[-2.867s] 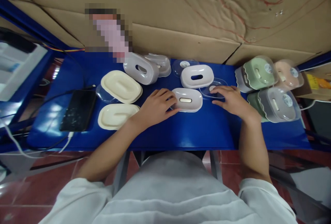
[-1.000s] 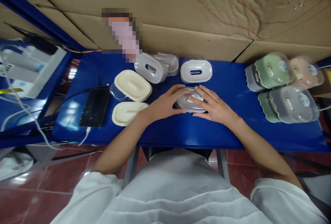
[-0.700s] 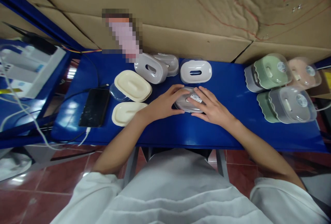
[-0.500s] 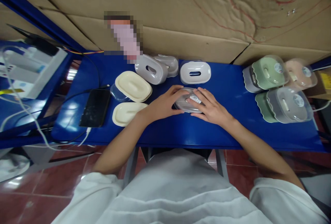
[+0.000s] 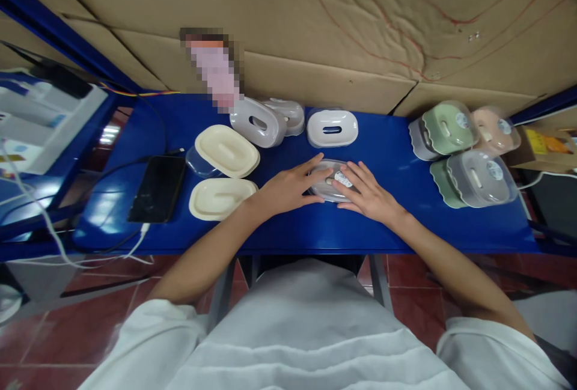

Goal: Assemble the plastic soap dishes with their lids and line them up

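An oval box [image 5: 332, 195] with a clear lid, a round label and a small knob-like handle sits on the blue table in front of me. At its left end is my left hand [image 5: 291, 188], fingers spread, one fingertip over the lid and the thumb by the near edge. From the other side my right hand [image 5: 372, 195] lies over the lid's right part with fingers stretched apart, partly covering the label. Neither hand is wrapped round the box. Behind it stands a whitish oval piece [image 5: 342, 122] with a slot in its top.
Cream oval lids [image 5: 220, 199] lie left, beside a black phone [image 5: 157, 188] on a white cable. Greyish slotted pieces [image 5: 256, 122] stand behind them. Several clear-covered boxes [image 5: 482, 179] are grouped at right. Cardboard [image 5: 315, 74] lines the table's back.
My fingers look more spread on the box, and the left hand has eased slightly off its far edge. The camera view has shifted; the box stays in front of me.
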`<state>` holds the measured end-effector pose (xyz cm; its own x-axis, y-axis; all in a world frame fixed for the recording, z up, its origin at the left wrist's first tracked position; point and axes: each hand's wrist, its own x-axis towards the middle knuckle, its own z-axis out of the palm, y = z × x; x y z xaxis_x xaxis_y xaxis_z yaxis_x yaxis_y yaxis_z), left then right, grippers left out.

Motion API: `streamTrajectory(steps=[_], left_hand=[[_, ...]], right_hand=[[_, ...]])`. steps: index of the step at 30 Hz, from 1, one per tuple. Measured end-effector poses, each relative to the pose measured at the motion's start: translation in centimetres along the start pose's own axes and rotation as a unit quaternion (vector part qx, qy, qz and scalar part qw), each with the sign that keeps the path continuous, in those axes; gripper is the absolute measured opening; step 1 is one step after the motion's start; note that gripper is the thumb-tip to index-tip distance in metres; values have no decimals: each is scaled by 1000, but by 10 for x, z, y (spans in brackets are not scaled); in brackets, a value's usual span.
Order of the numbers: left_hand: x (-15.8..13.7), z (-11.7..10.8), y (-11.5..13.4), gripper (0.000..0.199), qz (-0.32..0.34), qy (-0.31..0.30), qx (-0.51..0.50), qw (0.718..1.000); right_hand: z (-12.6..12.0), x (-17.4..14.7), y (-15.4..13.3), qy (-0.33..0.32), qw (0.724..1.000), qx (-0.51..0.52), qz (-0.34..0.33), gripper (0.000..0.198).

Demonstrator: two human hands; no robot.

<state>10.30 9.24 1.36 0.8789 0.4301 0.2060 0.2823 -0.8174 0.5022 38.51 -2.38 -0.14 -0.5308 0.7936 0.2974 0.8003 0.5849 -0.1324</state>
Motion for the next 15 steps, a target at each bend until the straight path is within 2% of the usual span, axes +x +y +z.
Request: streamTrajectory(steps=[3, 7, 10, 15], left_hand=[[1, 3, 2, 66, 29, 17, 33, 999], [5, 4, 4, 69, 61, 34, 20, 997], [6, 4, 6, 70, 62, 42, 11, 997], [6, 5, 6, 71, 61, 42, 26, 997]], right_hand=[[-1, -2, -1, 11, 1000, 11, -3, 99], [0, -2, 2, 38, 997, 58, 20, 101], [1, -3, 5, 41, 995, 77, 50, 99], [1, -4, 9, 38, 994, 84, 61, 95]])
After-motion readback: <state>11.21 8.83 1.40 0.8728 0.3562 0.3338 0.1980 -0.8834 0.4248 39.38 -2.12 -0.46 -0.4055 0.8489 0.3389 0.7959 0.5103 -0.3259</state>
